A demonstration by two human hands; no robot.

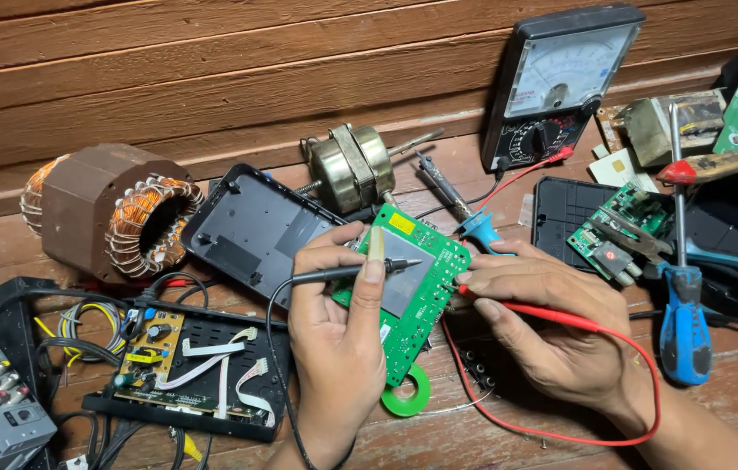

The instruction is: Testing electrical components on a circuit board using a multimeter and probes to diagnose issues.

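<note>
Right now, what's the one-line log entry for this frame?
left hand: holds black probe | right hand: holds red probe | both tips on green board | meter behind

Two bare hands and forearms, seen from above

The left hand and the right hand wear no gloves, rings, watch or bracelets. No sleeves show: both wrists and the visible part of each forearm are uncovered down to the lower edge of the view. The left thumbnail is long; the other fingernails in view look short and unpainted
</note>
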